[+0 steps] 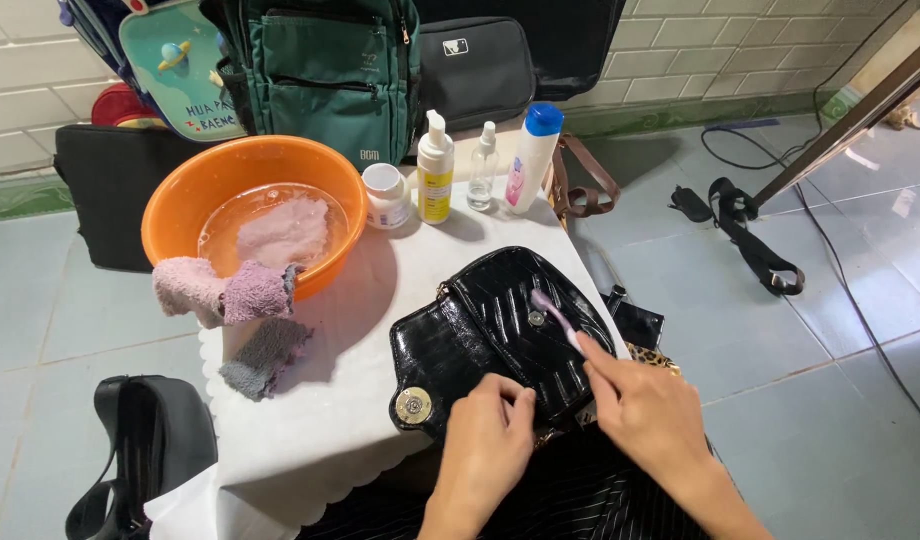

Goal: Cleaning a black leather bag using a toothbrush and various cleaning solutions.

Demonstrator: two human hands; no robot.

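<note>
Both hands work: right hand [648, 405] brushes black handbag [500, 335].

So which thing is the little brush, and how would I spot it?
Find the small white-covered table with the orange basin. In front lies a shiny black handbag. The toothbrush rests on its flap, held by the right hand: thin, pale pink, the only stick-shaped thing there.
</note>
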